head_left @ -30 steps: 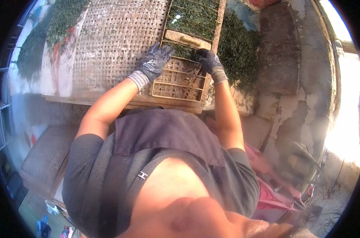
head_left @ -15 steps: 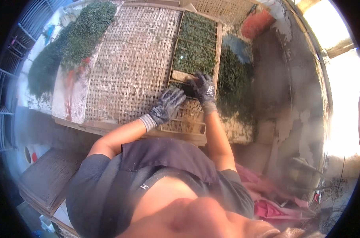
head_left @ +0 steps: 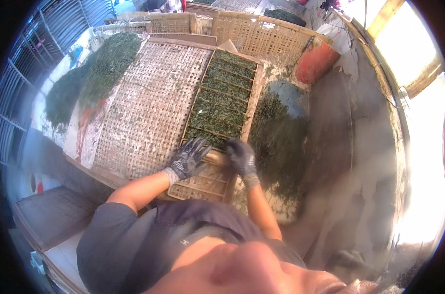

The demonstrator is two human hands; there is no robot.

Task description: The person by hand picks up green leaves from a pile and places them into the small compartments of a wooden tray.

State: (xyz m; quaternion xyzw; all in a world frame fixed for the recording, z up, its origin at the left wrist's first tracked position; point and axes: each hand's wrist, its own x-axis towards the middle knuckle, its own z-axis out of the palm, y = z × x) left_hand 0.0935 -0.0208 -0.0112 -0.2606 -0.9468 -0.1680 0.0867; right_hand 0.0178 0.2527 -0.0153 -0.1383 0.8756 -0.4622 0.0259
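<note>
A long wooden frame point(head_left: 254, 93), divided by thin crossbars, lies on a woven bamboo-lattice board point(head_left: 149, 98). Dark green shredded leaf-like material point(head_left: 220, 110) fills its far sections, while lattice shows through the section nearest me. My left hand point(head_left: 190, 159), in a dark grey glove, lies on the frame's left side with fingers stretched out and partly spread. A pale wooden piece point(head_left: 215, 157) sits crosswise between my hands. Beside its right end is my right hand point(head_left: 242, 158), gloved too; blur hides whether its fingers grip the piece.
Heaps of the green material lie left point(head_left: 110, 61) and right point(head_left: 276, 132) of the board. Woven panels point(head_left: 261, 36) stand at the back near a red curved piece point(head_left: 316, 62). A worn wall point(head_left: 374, 147) rises at right; stacked dark boards point(head_left: 56, 213) sit lower left.
My view has tilted up, showing more of the back. The wooden piece and both hands have come nearer me along the frame. Green material now covers where they were.
</note>
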